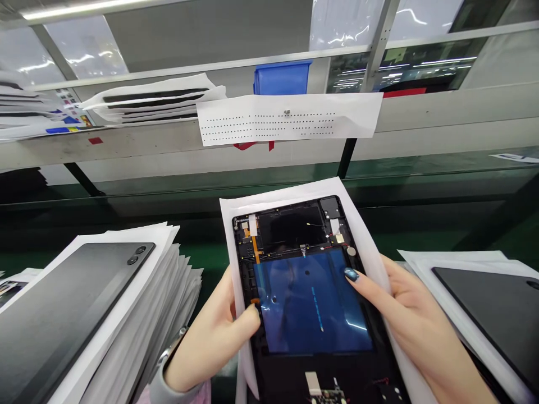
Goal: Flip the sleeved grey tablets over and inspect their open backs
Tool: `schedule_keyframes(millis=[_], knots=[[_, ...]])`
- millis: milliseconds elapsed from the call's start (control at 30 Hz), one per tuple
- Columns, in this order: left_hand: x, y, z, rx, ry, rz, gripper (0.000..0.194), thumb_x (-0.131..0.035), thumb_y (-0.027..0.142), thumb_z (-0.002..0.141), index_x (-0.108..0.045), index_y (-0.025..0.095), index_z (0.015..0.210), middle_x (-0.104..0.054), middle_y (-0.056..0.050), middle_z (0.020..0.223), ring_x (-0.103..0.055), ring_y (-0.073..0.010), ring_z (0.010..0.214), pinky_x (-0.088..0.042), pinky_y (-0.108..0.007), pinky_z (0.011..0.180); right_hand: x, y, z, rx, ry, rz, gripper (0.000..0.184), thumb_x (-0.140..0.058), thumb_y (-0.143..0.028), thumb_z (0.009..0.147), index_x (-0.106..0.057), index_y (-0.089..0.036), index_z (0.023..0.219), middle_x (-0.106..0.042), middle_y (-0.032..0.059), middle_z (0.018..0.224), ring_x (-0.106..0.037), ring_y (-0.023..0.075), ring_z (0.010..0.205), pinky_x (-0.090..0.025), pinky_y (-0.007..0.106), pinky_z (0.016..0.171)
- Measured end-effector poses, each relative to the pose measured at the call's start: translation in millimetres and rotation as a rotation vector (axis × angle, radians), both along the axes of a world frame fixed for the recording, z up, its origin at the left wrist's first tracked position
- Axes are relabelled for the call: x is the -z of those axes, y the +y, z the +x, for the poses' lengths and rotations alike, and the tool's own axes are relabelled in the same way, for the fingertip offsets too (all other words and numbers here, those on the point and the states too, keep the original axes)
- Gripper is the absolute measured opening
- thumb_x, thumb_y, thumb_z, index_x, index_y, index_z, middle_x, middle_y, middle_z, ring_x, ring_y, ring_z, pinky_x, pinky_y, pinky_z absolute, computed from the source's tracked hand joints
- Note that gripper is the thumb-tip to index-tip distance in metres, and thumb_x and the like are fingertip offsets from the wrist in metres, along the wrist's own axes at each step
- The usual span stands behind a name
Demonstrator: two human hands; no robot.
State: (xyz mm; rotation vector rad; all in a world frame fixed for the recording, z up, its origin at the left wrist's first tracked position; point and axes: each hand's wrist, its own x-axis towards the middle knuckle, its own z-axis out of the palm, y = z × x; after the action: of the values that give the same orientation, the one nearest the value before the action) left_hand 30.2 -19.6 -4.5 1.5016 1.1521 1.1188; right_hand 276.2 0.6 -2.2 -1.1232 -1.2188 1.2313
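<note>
Holding an opened tablet (305, 280) in both hands, its back cover off, on a sheet of white paper (365, 252).

The left thumb (252, 315) presses on the tablet's left edge beside a small orange tab, the other left fingers hidden behind it. The right fingers (351, 274) lie loosely apart, the forefinger reaching onto a glossy blue panel (324, 314). Past the fingertips, an orange ribbon cable (255, 249) runs across the black frame. Beyond the left hand (210, 336), a dark grey tablet (71, 314) tops a thick stack of paper sheets (168, 286); beyond the right hand (410, 320), another dark tablet (484, 320) lies on paper. Farther ahead, a blue plastic bin (282, 78) sits behind a hanging perforated sheet (286, 118).
</note>
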Motion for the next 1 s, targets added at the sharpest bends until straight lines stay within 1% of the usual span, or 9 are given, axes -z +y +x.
schedule_keyframes(millis=[100,200,333,433,533,600,800,900,1000], knots=[[3.4,-1.9,-2.2,0.091,0.044,0.011,0.038,-0.063,0.023,0.09,-0.058,0.027,0.127,-0.065,-0.004,0.124,-0.06,-0.0229,0.108,-0.049,-0.027,0.092,-0.2,1.7,3.2,-0.012,0.008,-0.006,0.054,-0.075,-0.056,0.083,-0.068,-0.029,0.129,-0.08,0.0066,0.104,-0.075,0.0251,0.077,-0.065,0.031,0.067],[6.5,-2.8,-1.9,0.085,0.066,0.028,0.039,-0.06,0.018,0.09,-0.057,0.027,0.128,-0.065,-0.003,0.122,-0.06,-0.0211,0.103,-0.049,-0.026,0.09,0.3,1.8,4.0,-0.011,-0.02,0.004,0.056,-0.074,-0.059,0.083,-0.068,-0.028,0.13,-0.08,0.0076,0.101,-0.075,0.0261,0.074,-0.065,0.033,0.065],[7.1,-2.4,-0.1,0.053,0.097,0.074,0.047,-0.056,0.009,0.088,-0.056,0.029,0.131,-0.063,-0.002,0.124,-0.056,-0.0225,0.114,-0.045,-0.027,0.097,1.1,0.7,3.3,0.015,-0.053,0.04,0.053,-0.073,-0.058,0.084,-0.069,-0.029,0.128,-0.079,0.0066,0.102,-0.075,0.026,0.079,-0.065,0.031,0.067],[7.3,-3.9,-4.7,0.108,0.068,0.028,0.045,-0.058,0.019,0.092,-0.053,0.029,0.136,-0.062,-0.004,0.127,-0.056,-0.0237,0.114,-0.046,-0.029,0.096,0.1,-0.1,5.4,0.021,-0.029,0.025,0.053,-0.075,-0.056,0.083,-0.069,-0.03,0.129,-0.08,0.0059,0.1,-0.076,0.0258,0.077,-0.064,0.03,0.065],[7.2,-6.7,-12.7,0.261,-0.055,-0.102,0.052,-0.063,0.036,0.094,-0.047,0.032,0.143,-0.065,-0.004,0.119,-0.059,-0.0197,0.093,-0.049,-0.027,0.08,-3.1,-0.3,8.4,0.025,0.018,-0.041,0.056,-0.078,-0.056,0.08,-0.07,-0.029,0.128,-0.081,0.0059,0.094,-0.075,0.0256,0.069,-0.064,0.031,0.06],[6.4,-7.6,-16.2,0.304,-0.15,-0.151,0.056,-0.065,0.041,0.093,-0.045,0.034,0.145,-0.068,-0.003,0.106,-0.056,-0.0166,0.081,-0.046,-0.025,0.07,-5.6,0.1,9.6,0.042,0.03,-0.063,0.056,-0.079,-0.057,0.078,-0.071,-0.029,0.126,-0.081,0.0057,0.091,-0.075,0.026,0.066,-0.064,0.032,0.057],[6.5,-4.7,-15.1,0.197,-0.168,-0.146,0.053,-0.061,0.039,0.095,-0.046,0.032,0.146,-0.059,0.002,0.071,-0.05,-0.0152,0.064,-0.041,-0.025,0.06,-8.8,0.1,8.6,0.074,0.065,-0.045,0.055,-0.081,-0.058,0.074,-0.073,-0.029,0.12,-0.08,0.0038,0.081,-0.074,0.0256,0.061,-0.062,0.031,0.052],[7.0,-6.1,-12.8,0.143,-0.131,-0.132,0.055,-0.063,0.043,0.094,-0.048,0.031,0.145,-0.057,0.003,0.067,-0.048,-0.0136,0.062,-0.039,-0.023,0.058,-9.4,-1.3,8.3,0.067,0.073,-0.059,0.057,-0.082,-0.058,0.074,-0.072,-0.03,0.122,-0.079,0.003,0.077,-0.072,0.0247,0.056,-0.061,0.032,0.051],[4.4,-9.6,-10.1,0.08,-0.12,-0.165,0.059,-0.066,0.047,0.091,-0.048,0.03,0.145,-0.066,0.001,0.073,-0.052,-0.0142,0.066,-0.042,-0.023,0.063,-10.0,-3.2,8.4,0.062,0.105,-0.071,0.057,-0.082,-0.055,0.075,-0.071,-0.031,0.125,-0.08,0.0022,0.078,-0.073,0.0245,0.057,-0.061,0.031,0.051]])
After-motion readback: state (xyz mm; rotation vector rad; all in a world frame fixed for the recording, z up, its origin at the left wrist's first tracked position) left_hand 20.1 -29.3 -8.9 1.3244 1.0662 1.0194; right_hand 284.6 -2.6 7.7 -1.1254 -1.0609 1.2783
